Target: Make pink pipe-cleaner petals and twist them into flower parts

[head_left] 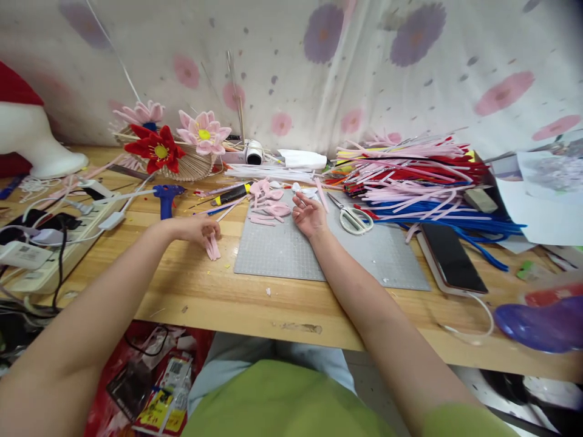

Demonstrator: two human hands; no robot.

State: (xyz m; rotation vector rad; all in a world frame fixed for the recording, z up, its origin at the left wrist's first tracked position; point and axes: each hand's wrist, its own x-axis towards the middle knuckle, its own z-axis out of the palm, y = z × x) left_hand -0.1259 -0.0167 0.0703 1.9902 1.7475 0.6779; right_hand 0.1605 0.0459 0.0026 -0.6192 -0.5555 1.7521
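Observation:
My left hand [198, 231] is closed at the table left of the grey cutting mat, with short pink pipe cleaner pieces [212, 249] sticking out below its fingers. Over the mat [277, 255], my right hand [310, 216] is turned palm up, fingers loosely bent and apart, with no object visible in it. Small white pieces [304, 190] lie just behind its fingertips. Several pink petal-shaped pipe cleaner loops [277, 210] are gathered on the mat between my hands. Scissors [355, 220] with white handles rest to the right of my right hand.
A blue glue gun [167, 199] and a power strip [68, 243] with cables are at left. Behind stand finished flowers [159, 150]. A yellow-black cutter [232, 194] lies mid-table. Pipe cleaner bundles [410, 176], a phone [453, 258] and a purple object [542, 325] are at right.

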